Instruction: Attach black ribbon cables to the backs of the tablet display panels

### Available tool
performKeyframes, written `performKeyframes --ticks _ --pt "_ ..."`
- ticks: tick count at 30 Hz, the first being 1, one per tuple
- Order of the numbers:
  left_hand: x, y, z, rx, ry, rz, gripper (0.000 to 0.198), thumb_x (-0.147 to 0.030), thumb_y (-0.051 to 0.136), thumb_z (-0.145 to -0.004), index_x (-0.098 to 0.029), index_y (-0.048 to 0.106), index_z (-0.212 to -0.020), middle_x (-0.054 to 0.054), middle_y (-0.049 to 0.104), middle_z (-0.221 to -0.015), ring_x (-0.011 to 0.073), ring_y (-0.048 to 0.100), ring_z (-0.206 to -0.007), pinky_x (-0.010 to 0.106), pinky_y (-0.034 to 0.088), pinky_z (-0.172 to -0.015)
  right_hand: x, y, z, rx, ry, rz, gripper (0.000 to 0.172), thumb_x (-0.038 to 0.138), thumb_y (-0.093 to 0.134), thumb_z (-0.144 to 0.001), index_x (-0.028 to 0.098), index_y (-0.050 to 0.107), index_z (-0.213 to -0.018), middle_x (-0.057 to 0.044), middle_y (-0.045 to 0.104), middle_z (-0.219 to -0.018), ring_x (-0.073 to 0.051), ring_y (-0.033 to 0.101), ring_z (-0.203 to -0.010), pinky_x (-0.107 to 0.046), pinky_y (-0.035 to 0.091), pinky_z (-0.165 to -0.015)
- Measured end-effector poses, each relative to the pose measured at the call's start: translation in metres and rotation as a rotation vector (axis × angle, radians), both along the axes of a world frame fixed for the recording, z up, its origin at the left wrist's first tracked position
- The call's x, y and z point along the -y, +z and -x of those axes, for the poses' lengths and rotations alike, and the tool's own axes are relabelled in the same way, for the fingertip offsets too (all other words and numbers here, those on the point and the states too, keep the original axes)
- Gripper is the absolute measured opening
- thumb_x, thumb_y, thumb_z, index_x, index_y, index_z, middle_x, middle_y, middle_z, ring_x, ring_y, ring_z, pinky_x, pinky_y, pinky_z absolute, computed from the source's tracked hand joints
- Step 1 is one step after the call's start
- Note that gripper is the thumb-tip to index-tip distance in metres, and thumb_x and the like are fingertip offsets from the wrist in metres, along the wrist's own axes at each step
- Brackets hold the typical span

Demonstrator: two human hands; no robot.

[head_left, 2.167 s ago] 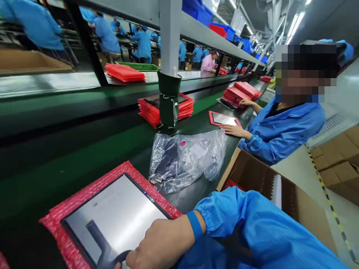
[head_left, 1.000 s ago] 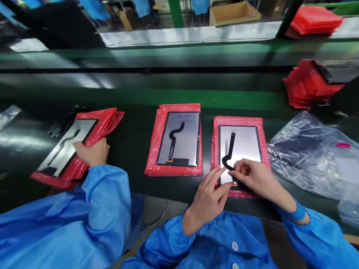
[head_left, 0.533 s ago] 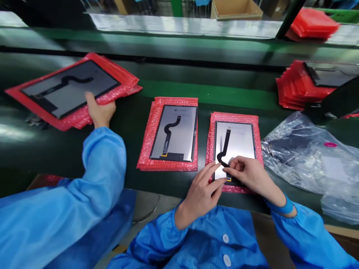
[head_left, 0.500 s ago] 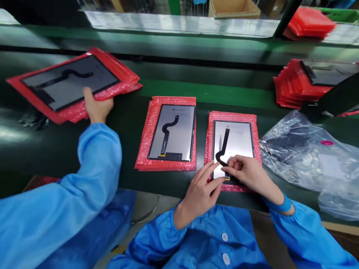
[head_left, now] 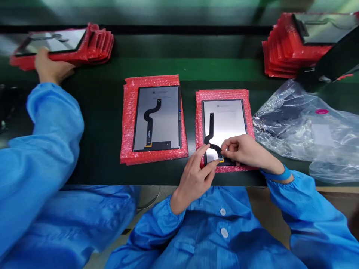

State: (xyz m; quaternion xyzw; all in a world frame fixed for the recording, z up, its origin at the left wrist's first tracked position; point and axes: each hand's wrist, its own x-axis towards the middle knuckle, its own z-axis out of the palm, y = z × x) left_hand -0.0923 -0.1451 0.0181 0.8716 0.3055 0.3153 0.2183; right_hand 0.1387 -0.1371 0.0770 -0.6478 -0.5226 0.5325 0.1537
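Observation:
A display panel (head_left: 230, 121) lies silver side up on a stack of red bubble-wrap bags (head_left: 199, 112) before me. Across it runs a black flat flex cable (head_left: 211, 125), bent in an S toward the panel's lower edge. My right hand (head_left: 245, 151) pinches the cable's lower end between thumb and fingertips, close to a yellow-edged connector (head_left: 221, 160). Fingers extended, my left hand (head_left: 193, 173) touches the cable's bend and the connector area from the lower left. The exact contact under the fingertips is hidden.
Left of mine, a second panel (head_left: 168, 119) with its own cable rests on red bags. A co-worker's hand (head_left: 52, 69) grips a bagged panel stack (head_left: 99, 45). At right are a clear plastic bag of dark parts (head_left: 297, 138) and a red bag stack (head_left: 280, 48).
The co-worker's hand has moved the bagged stack away toward the back left. My view has tipped downward. My right hand stays pinched on the cable, whose loop near the connector now bulges more.

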Motion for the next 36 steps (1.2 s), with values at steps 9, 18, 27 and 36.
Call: performKeyframes --ticks 9,18,27,36 --pt "-0.002 0.007 0.002 -0.021 -0.002 -0.015 0.028 -0.009 0.062 -0.096 -0.020 0.069 -0.121 0.016 0.047 -0.157 0.0336 0.051 -0.145 0.053 0.057 -0.112 0.002 0.004 0.008 -0.110 0.009 0.082 0.009 0.013 0.059 -0.086 0.018 0.065 -0.090 0.004 0.065 -0.054 -0.014 0.063 -0.043 -0.021 0.043 -0.042" --pt "-0.003 0.008 0.004 -0.043 -0.026 -0.046 0.030 -0.009 0.061 -0.096 -0.020 0.068 -0.124 0.017 0.042 -0.162 0.0346 0.049 -0.147 0.055 0.055 -0.114 0.003 0.003 0.009 -0.154 -0.022 0.040 0.007 0.017 0.062 -0.093 0.019 0.059 -0.099 0.004 0.067 -0.058 -0.016 0.066 -0.043 -0.021 0.046 -0.043" --pt "-0.003 0.006 0.007 -0.048 -0.031 -0.068 0.030 -0.010 0.063 -0.097 -0.019 0.067 -0.124 0.018 0.040 -0.162 0.0359 0.047 -0.148 0.057 0.055 -0.114 -0.003 0.009 0.012 -0.196 0.029 0.140 0.009 0.020 0.060 -0.101 0.021 0.052 -0.096 0.005 0.063 -0.054 -0.014 0.062 -0.039 -0.019 0.043 -0.038" --pt "-0.003 0.007 0.007 -0.062 -0.033 -0.075 0.031 -0.009 0.062 -0.097 -0.018 0.066 -0.126 0.018 0.041 -0.161 0.0363 0.047 -0.149 0.056 0.055 -0.114 0.001 0.014 0.008 -0.175 0.186 0.062 0.013 0.026 0.048 -0.103 0.023 0.049 -0.090 0.006 0.060 -0.053 -0.013 0.059 -0.038 -0.020 0.041 -0.038"
